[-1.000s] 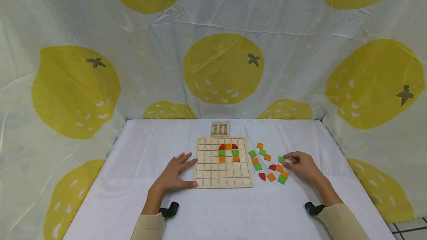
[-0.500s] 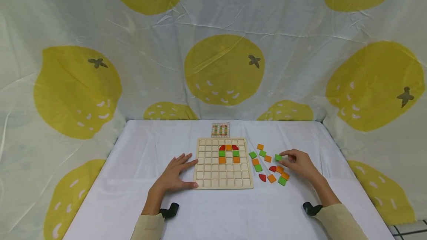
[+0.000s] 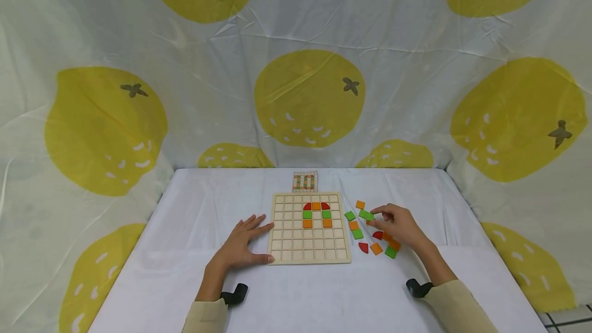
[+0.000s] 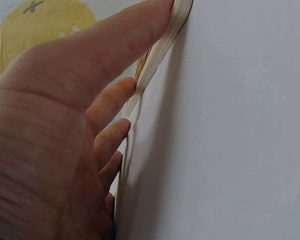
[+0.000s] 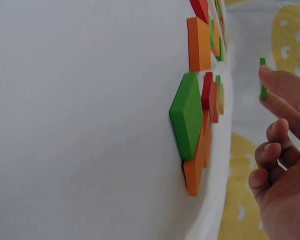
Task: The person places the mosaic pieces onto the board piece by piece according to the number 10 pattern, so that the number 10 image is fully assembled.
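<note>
My right hand (image 3: pixel 399 226) pinches a green square tile (image 5: pixel 263 92) between thumb and fingertips, raised above the table among loose tiles. In the right wrist view, its other fingers are curled in beneath. At the left edge of the wooden grid board (image 3: pixel 289 244), my left hand (image 3: pixel 242 244) lies with fingers spread, thumb touching the lower left corner. The left wrist view shows the thumb (image 4: pixel 115 47) and fingertips against the board's edge. On the board, red quarter-round tiles (image 3: pixel 326 206), orange squares (image 3: pixel 307 224) and green squares (image 3: pixel 326 214) form an arch.
A small pattern card (image 3: pixel 305 182) lies just behind the board. Loose tiles are scattered right of the board, among them a red quarter-round (image 3: pixel 363 247), an orange square (image 3: pixel 376 248) and a green square (image 3: pixel 390 253). Lemon-print cloth (image 3: pixel 310 96) hangs behind the white table.
My right hand has lifted the green tile from the right side of the loose tiles and carried it left toward the board. My left hand has stayed at the board's edge.
</note>
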### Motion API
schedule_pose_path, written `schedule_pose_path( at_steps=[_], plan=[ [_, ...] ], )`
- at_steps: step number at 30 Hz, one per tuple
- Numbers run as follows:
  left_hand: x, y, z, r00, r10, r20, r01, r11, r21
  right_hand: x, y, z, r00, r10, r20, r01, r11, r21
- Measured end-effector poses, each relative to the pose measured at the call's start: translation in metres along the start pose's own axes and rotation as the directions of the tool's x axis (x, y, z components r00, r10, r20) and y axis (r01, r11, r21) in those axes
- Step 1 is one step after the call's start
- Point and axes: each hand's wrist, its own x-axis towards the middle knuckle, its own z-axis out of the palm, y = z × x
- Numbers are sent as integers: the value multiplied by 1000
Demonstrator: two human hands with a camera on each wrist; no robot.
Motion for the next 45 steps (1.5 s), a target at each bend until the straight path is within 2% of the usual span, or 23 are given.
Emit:
schedule_pose_path(
  at_steps=[6, 13, 22, 29, 36, 45],
  plan=[
    [0, 1, 0, 1000, 4, -9, -4, 1000, 4, 2, -13, 14, 998, -62, 21, 61, 998, 25],
    [-1, 1, 0, 1000, 4, -7, -4, 1000, 0, 3, -26, 32, 995, -81, 59, 78, 995, 55],
    [-1, -1, 0, 1000, -7, -7, 7, 1000, 8, 3, -43, 48, 987, -145, 72, 138, 986, 90],
    [-1, -3, 1, 1000, -12, -1, 12, 1000, 16, 5, -45, 63, 973, -205, 107, 200, 978, 50],
    [-1, -1, 0, 1000, -6, 4, 6, 1000, 1, 5, -51, 72, 974, -176, 145, 166, 983, 75],
    [0, -1, 1, 1000, -6, 8, 6, 1000, 15, 5, -55, 79, 979, -133, 155, 126, 990, 55]
  ],
)
